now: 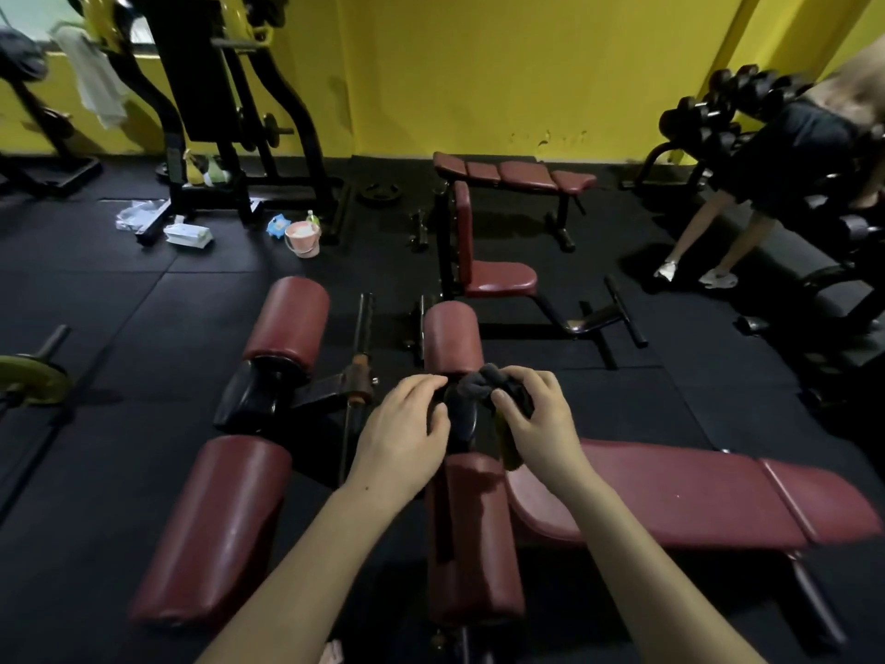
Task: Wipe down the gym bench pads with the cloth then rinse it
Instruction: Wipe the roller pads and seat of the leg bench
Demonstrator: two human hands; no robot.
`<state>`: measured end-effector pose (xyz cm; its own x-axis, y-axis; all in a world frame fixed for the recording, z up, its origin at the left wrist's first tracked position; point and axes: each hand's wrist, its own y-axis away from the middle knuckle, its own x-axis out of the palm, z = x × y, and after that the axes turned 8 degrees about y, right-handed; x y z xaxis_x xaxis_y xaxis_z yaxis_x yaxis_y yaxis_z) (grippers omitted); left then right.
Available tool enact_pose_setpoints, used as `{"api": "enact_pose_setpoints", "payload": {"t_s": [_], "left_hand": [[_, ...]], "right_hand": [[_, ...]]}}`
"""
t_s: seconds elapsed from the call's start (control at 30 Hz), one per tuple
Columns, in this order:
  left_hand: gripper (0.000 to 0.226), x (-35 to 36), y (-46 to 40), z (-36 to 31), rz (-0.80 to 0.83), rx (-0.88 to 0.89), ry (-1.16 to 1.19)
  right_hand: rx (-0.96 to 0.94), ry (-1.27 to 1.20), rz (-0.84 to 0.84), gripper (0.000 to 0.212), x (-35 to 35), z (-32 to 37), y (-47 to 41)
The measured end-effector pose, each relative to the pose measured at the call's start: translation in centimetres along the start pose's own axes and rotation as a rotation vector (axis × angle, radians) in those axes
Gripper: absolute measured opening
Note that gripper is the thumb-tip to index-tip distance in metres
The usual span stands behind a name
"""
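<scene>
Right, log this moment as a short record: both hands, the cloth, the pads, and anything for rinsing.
left hand: resting on the black bracket between the roller pads, holding nothing clearly
right hand: gripping the dark cloth
cloth position: bunched at the near end of the far right roller pad
other pads: far left roller, two near rollers, long bench pad to the right
rinse option: pink bucket on the floor, well beyond the rollers

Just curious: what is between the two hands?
In the head view, a dark bunched cloth sits between the left hand and right hand, over the black frame.
</scene>
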<state>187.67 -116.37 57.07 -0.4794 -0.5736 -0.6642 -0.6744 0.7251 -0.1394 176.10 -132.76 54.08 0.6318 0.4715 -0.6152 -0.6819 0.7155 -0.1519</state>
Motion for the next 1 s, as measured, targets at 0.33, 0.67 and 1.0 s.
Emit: {"api": "enact_pose_setpoints", "payload": {"t_s": [0.33,0.67,1.0], "left_hand": [[0.044,4.7,-0.6,-1.2,0.057,-0.065,-0.162],[0.048,8.1,-7.7,1.8,0.186,-0.159,-0.18],[0.058,11.9,-12.1,5.5,0.148,-0.284,-0.185]], "right_hand": [[-0.026,-0.012,0.037,0.024,-1.6,-3.3,-2.4],[0.083,0.004,0.041,0.03,0.5,-5.3,-9.6],[-0.068,0.116,0.132,0.032,7.3,-7.3,-21.5]]}}
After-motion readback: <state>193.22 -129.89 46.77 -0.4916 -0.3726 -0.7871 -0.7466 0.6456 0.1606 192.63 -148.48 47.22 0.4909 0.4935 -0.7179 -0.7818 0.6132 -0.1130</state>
